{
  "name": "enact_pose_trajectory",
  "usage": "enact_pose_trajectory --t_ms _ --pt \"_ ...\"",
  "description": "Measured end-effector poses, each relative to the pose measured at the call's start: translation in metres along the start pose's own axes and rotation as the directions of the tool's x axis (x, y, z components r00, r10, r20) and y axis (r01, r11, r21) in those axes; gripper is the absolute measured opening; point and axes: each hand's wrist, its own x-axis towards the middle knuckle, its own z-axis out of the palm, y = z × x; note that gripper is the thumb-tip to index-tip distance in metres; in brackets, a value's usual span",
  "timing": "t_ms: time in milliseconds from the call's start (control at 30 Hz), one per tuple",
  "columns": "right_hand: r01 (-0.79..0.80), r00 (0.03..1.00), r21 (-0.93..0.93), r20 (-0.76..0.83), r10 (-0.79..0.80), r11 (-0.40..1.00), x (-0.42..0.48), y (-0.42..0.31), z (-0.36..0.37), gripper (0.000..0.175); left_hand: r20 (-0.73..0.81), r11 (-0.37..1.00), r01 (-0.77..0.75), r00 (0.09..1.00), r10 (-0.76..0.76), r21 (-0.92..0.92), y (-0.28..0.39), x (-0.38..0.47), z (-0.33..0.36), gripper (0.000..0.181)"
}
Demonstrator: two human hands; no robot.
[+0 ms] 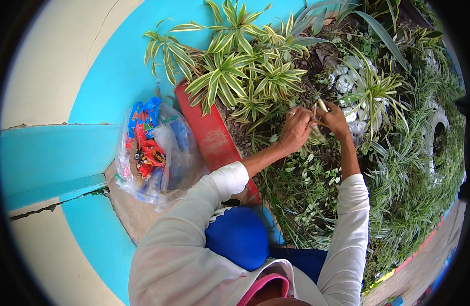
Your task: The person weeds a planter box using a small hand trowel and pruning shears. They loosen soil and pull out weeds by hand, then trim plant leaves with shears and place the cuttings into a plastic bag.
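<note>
My left hand (296, 128) is closed around a bunch of dry, pale leaves (316, 135) that hang below the fingers. Right beside it, my right hand (335, 119) grips a short, pale, rod-like handle (322, 105); whether it belongs to a tool cannot be told. Both hands nearly touch above the soil of a planting bed. A clump of yellow-striped dracaena (225, 78) grows to their left. To their right, white-painted stones (345, 83) lie under a spider plant (374, 93).
A clear plastic bag (177, 134) of wrappers and bottles stands left of the bed's red concrete edging (215, 139). Behind it rises a blue and cream wall (108, 72). Low striped-leaf plants (391, 183) cover the bed's right side, around a white curved object (435, 122).
</note>
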Motion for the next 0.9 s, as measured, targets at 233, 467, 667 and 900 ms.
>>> enact_pose_trajectory --t_ms 233,467,667,900 --pt "-0.128 0.977 0.221 -0.138 0.161 0.967 -0.022 0.003 -0.058 0.098 0.182 0.766 0.440 0.896 -0.404 -0.469 0.026 0.050 0.015 0.021" --pt "0.034 0.998 -0.016 0.052 -0.033 0.999 -0.029 -0.010 -0.049 0.080 -0.215 0.670 0.498 0.691 -0.690 -0.550 -0.088 -0.047 -0.035 0.009" --pt "0.125 0.970 -0.171 0.226 -0.085 0.977 -0.020 -0.028 -0.014 0.081 0.161 0.550 0.563 0.593 -0.789 0.617 -0.155 -0.080 -0.112 0.032" --pt "0.155 0.956 -0.186 0.275 -0.100 0.970 -0.020 -0.038 0.006 0.086 0.168 0.541 0.435 0.647 -0.744 0.720 -0.164 -0.079 -0.099 0.031"
